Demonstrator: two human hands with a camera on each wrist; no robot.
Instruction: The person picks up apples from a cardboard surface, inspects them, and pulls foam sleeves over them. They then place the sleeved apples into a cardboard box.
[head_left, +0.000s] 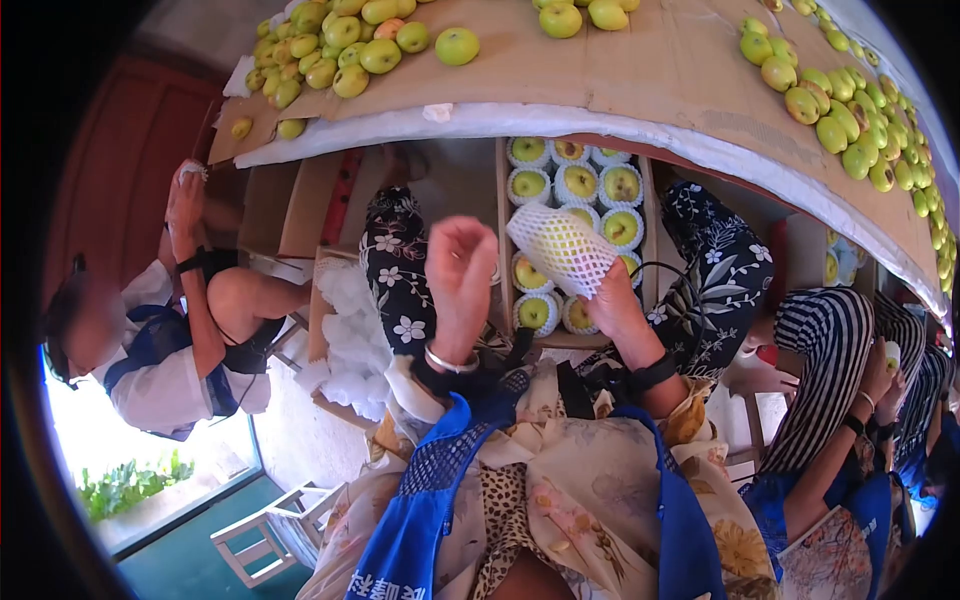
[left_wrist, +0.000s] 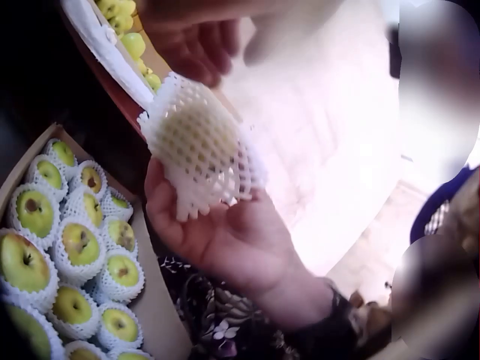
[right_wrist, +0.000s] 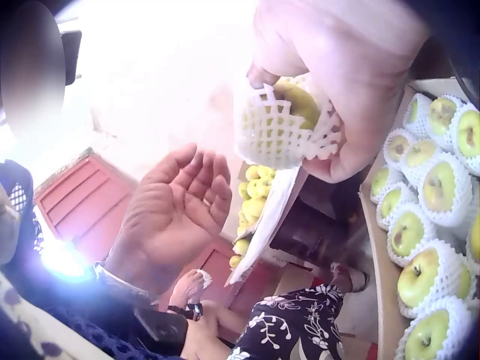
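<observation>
Apple (right_wrist: 298,103) in foam net (head_left: 545,238) sits in right hand (head_left: 614,300), fingers curled round it; at nine o'clock from there, left hand (head_left: 463,282) is empty, fingers loosely bent.

Left hand (head_left: 462,268) relaxed, right hand (head_left: 612,298) gripping
Left points to twelve o'clock, loosely curled; right points to eleven.

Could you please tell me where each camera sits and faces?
Head: worn on the head, facing forward and down at the work; left hand and right hand show.
Left wrist: worn there, facing the right hand gripping a netted apple; left hand above.
Right wrist: worn there, facing the netted apple; both hands show.
Wrist views share apple and box.
</observation>
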